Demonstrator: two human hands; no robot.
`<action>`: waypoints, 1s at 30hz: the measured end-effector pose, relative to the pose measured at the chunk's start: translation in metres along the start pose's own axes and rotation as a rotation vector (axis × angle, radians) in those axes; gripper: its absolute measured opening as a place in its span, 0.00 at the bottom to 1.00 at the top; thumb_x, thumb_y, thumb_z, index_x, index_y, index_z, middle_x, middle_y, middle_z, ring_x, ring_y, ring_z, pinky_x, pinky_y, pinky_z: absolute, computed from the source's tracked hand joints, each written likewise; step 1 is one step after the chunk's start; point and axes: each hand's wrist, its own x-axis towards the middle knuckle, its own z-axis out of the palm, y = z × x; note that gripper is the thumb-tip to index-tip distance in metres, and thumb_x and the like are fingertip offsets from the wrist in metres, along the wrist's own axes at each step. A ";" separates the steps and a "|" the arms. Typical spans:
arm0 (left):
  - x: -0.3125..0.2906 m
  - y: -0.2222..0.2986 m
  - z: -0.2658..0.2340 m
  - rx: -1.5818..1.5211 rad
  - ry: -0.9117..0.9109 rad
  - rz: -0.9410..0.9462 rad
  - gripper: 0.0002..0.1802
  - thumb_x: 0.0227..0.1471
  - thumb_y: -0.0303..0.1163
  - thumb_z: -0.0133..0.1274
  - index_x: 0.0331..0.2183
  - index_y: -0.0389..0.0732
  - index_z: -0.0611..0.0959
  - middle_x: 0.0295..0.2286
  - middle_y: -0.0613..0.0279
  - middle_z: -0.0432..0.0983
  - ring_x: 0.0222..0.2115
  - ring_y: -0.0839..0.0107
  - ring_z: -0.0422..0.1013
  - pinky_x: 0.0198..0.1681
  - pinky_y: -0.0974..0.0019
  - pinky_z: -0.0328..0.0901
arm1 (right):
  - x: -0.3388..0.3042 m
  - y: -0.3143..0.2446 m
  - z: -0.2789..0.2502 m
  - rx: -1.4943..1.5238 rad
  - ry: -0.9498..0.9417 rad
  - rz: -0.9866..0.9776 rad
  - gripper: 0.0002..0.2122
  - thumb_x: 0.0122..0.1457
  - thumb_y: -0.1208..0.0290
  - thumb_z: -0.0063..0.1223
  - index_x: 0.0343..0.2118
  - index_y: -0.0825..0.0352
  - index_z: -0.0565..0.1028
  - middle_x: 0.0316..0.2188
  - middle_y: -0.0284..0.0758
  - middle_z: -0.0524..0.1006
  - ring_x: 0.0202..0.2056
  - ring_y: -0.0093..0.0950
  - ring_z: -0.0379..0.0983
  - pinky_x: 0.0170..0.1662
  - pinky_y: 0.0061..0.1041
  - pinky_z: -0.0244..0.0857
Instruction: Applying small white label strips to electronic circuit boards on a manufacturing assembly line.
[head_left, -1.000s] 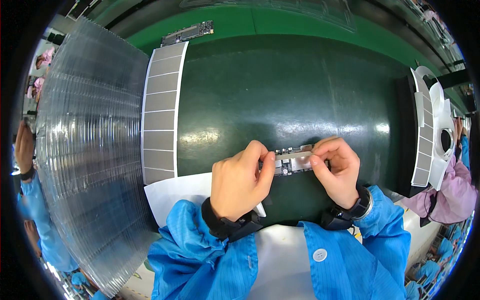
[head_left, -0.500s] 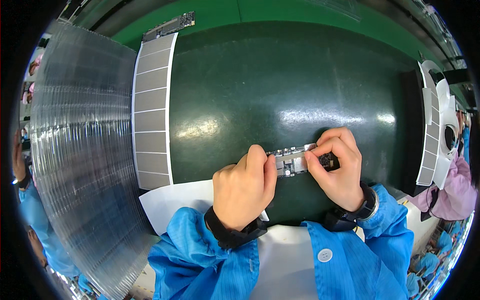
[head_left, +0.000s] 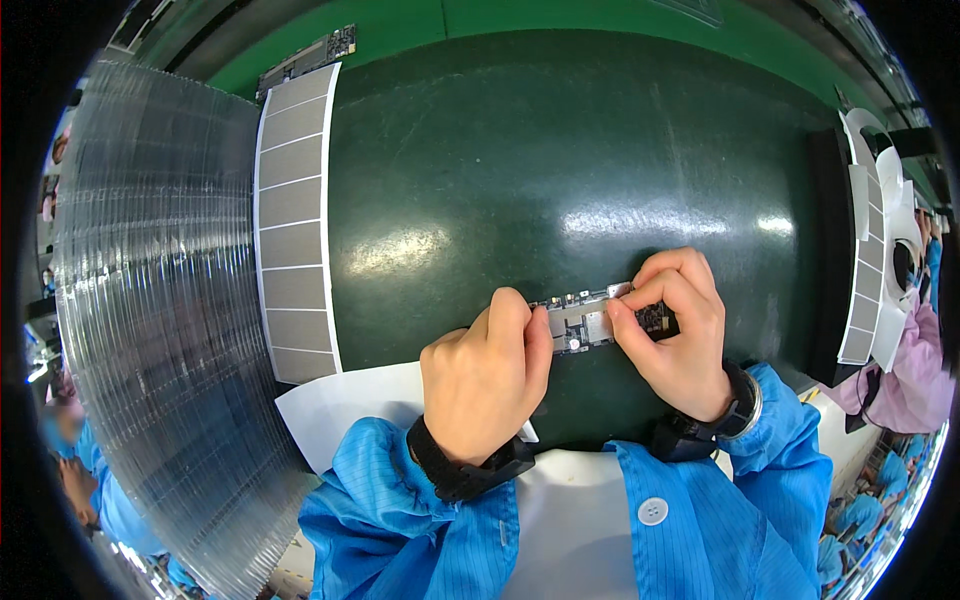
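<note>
A narrow circuit board (head_left: 572, 343) lies on the dark green mat in front of me, its left end covered by my fingers. Along its upper face runs a thin grey strip (head_left: 574, 313). My left hand (head_left: 480, 375) is closed, thumb and forefinger pinched at the strip's left end. At the other end my right hand (head_left: 682, 335) pinches with thumb and forefinger, the rest of its fingers curled. The exact contact under the fingertips is hidden. Black bands circle both wrists.
Left of the mat lies a sheet of grey rectangular stickers (head_left: 292, 230), beside a ribbed clear plastic panel (head_left: 165, 270). Another circuit board (head_left: 308, 62) rests at the far left. White paper (head_left: 360, 400) lies near my left sleeve. More sticker sheets (head_left: 862, 270) stand at the right, near a person's pink sleeve (head_left: 915, 375).
Both hands keep their pinch over the board with hardly any movement. The view has shifted slightly, so the left sticker sheet and far board appear a little further left.
</note>
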 end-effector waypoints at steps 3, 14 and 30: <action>0.000 0.000 0.000 -0.003 -0.002 0.000 0.12 0.50 0.28 0.55 0.23 0.41 0.68 0.13 0.60 0.69 0.10 0.61 0.68 0.14 0.62 0.62 | 0.000 0.001 0.000 -0.008 -0.002 -0.011 0.08 0.41 0.80 0.63 0.21 0.66 0.73 0.29 0.35 0.72 0.32 0.32 0.68 0.36 0.28 0.61; 0.001 0.001 0.000 0.009 0.008 0.002 0.13 0.49 0.28 0.56 0.22 0.41 0.67 0.13 0.60 0.69 0.10 0.61 0.68 0.14 0.62 0.62 | 0.001 0.001 0.001 -0.014 0.001 -0.031 0.08 0.41 0.80 0.63 0.22 0.66 0.73 0.29 0.34 0.71 0.32 0.32 0.67 0.35 0.27 0.61; 0.000 0.002 0.003 0.019 0.037 -0.019 0.12 0.51 0.30 0.56 0.23 0.41 0.70 0.10 0.62 0.66 0.10 0.62 0.67 0.14 0.61 0.60 | 0.000 0.001 0.001 -0.033 0.013 -0.035 0.09 0.42 0.78 0.62 0.21 0.66 0.70 0.31 0.36 0.68 0.34 0.35 0.64 0.37 0.30 0.59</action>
